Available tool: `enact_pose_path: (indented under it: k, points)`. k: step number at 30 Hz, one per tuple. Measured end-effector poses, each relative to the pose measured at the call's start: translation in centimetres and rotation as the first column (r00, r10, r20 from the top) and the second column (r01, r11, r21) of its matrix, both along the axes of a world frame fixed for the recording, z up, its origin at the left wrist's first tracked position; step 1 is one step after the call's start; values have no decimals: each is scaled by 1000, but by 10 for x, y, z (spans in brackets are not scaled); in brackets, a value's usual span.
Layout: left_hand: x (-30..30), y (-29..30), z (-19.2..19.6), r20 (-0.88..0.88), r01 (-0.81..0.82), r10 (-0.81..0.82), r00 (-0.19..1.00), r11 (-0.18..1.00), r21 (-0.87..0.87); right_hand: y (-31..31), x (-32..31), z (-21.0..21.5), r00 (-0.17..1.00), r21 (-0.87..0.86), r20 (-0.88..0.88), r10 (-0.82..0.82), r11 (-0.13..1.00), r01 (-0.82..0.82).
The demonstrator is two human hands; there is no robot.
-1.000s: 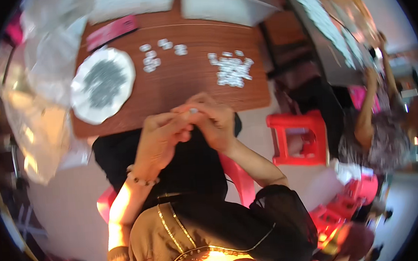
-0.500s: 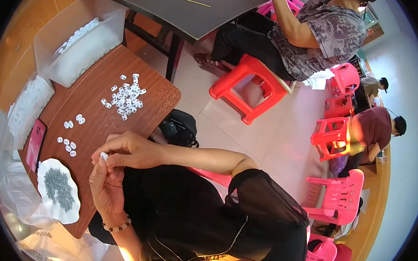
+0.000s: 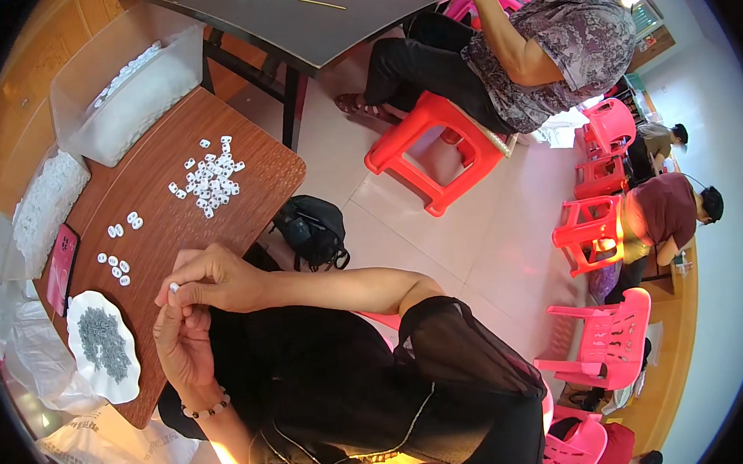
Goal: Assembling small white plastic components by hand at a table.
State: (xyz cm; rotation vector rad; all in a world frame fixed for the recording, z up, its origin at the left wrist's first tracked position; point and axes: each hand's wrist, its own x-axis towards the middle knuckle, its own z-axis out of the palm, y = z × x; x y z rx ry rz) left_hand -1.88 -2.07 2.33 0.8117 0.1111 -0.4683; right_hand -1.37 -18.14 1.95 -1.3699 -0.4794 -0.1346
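White small piece [image 3: 173, 287], orientation unclear, pinched between both hands' fingers [image 3: 189, 286].

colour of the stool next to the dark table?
Red: the plastic stool beside the dark table, with a person seated on it. Head view shows it best.

My one head view looks steeply down, close over my hands [image 3: 193, 307], with the worktop [image 3: 166, 219] toward ten o'clock.
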Motion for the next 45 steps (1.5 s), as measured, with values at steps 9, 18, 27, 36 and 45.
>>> enact_pose_path:
  k: [9,18,27,36,45]
  points:
    - [-5,4,-2,39,-20,19,999,1000,20,-3,-2,5,984,-14,-114,138,990,-140]
    - [-14,12,1,110,-25,20,994,998,52,-3,-2,11,961,-13,-157,228,972,-233]
    - [-23,18,8,78,-119,110,991,985,122,-1,2,12,980,-97,-80,183,977,-190]
    - [-29,14,10,19,-111,109,994,980,162,-14,3,9,986,-228,-104,130,962,-151]
    - [-39,31,0,-22,-157,159,987,985,71,7,-3,7,909,-69,-275,314,936,-344]
